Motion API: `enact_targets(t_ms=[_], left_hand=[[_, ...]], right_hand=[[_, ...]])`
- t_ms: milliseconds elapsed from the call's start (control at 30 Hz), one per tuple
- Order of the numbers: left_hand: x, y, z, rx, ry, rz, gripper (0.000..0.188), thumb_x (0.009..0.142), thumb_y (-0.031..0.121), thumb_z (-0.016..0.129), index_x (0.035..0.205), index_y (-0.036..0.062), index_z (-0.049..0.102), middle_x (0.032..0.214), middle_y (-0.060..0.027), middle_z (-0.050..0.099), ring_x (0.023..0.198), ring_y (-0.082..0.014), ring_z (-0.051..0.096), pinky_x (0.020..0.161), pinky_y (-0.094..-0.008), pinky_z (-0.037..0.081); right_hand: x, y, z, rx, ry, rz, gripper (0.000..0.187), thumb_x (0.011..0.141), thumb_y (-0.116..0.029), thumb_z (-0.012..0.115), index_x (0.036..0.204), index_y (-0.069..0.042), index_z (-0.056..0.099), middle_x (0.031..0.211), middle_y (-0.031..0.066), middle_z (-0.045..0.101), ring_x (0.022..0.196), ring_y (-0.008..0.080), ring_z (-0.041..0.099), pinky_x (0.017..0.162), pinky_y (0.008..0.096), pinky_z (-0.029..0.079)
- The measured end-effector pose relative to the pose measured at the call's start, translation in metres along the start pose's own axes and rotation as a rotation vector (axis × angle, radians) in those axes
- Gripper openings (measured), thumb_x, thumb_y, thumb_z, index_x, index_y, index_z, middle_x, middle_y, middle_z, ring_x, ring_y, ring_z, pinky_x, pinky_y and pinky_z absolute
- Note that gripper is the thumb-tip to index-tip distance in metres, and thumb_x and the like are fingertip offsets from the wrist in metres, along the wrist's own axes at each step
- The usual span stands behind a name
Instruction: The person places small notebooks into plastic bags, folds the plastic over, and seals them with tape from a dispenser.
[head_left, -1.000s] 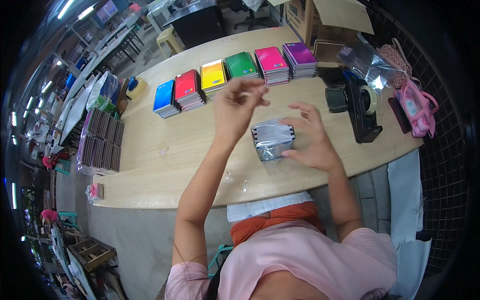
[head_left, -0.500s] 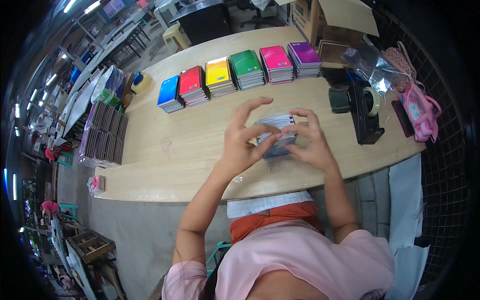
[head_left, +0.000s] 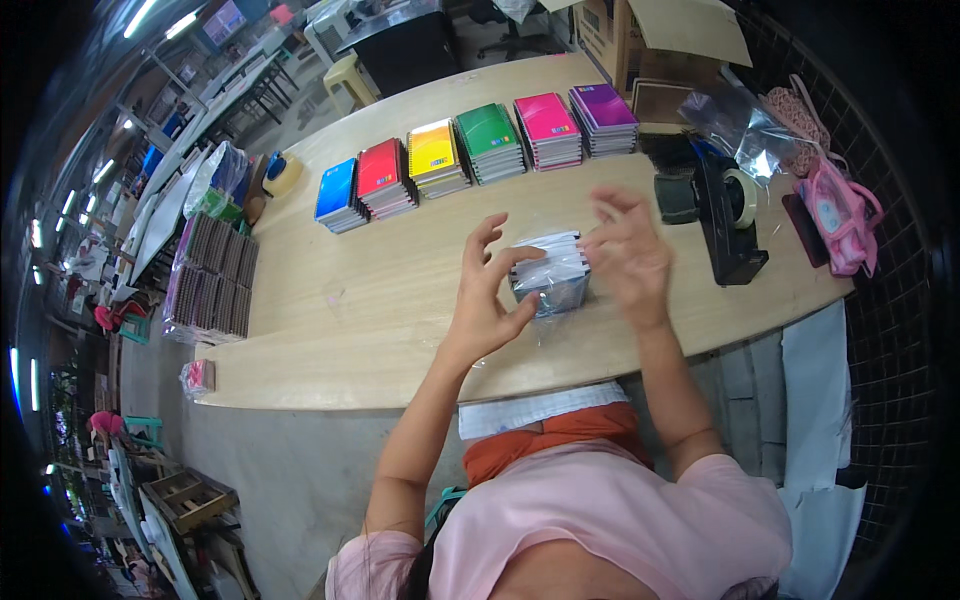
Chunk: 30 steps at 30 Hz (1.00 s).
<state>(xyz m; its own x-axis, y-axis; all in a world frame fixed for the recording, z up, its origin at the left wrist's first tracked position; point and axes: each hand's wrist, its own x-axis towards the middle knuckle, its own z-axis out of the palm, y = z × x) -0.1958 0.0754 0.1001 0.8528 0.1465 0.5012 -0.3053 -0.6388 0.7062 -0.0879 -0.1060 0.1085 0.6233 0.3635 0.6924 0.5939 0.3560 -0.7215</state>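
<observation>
A small bundle of notebooks (head_left: pixel 562 292) in clear plastic film rests on the table in front of me, white page edges upward and a bluish side toward me. My left hand (head_left: pixel 487 295) is at its left side, index finger on the top and thumb against the front, the other fingers curled apart. Close by the bundle's right edge, my right hand (head_left: pixel 635 262) is raised and smeared by motion. Whether its fingers hold any film cannot be made out.
Farther back, a row of notebook stacks runs from a blue stack (head_left: pixel 338 192) to a purple stack (head_left: pixel 604 118). A black tape dispenser (head_left: pixel 728 225) and pink pouch (head_left: pixel 840 220) stand right. Wrapped notebook piles (head_left: pixel 212 278) line the left edge of the table (head_left: pixel 400 290).
My hands have parted: the right has moved right and up from the bundle's top, and the left slightly down. More of the bundle's top and front now shows.
</observation>
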Motion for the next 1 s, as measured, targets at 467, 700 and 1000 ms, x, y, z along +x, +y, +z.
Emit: enact_targets(t_ms=[467,700,1000], left_hand=[[0.042,0.037,-0.021,-0.306,0.119,0.028,0.030,0.075,0.008,0.075,0.104,0.0101,0.071,0.140,-0.0140,0.049,0.130,-0.0294,0.048,0.103,-0.0475,0.041],[0.001,0.008,-0.007,-0.098,0.048,-0.114,0.057,0.065,0.026,0.087,0.113,0.0100,0.061,0.146,-0.0204,0.038,0.141,-0.0348,0.032,0.111,-0.0502,0.031],[0.016,-0.015,0.010,-0.136,-0.034,-0.280,0.018,0.075,0.004,0.081,0.078,0.0009,0.063,0.125,-0.0182,0.058,0.110,-0.0236,0.062,0.092,-0.0334,0.051]], right_hand=[[-0.016,0.002,-0.009,-0.320,-0.228,0.200,0.038,0.072,-0.010,0.081,0.108,-0.009,0.070,0.129,0.0138,0.051,0.121,0.0262,0.052,0.104,0.0380,0.038],[-0.008,0.005,-0.006,-0.153,-0.010,0.102,0.026,0.070,-0.008,0.082,0.093,-0.005,0.070,0.131,0.0163,0.052,0.124,0.0303,0.051,0.106,0.0415,0.038],[-0.010,0.033,0.007,-0.116,-0.002,0.307,0.014,0.071,-0.001,0.079,0.075,-0.003,0.066,0.121,0.0153,0.059,0.106,0.0242,0.061,0.088,0.0337,0.049]])
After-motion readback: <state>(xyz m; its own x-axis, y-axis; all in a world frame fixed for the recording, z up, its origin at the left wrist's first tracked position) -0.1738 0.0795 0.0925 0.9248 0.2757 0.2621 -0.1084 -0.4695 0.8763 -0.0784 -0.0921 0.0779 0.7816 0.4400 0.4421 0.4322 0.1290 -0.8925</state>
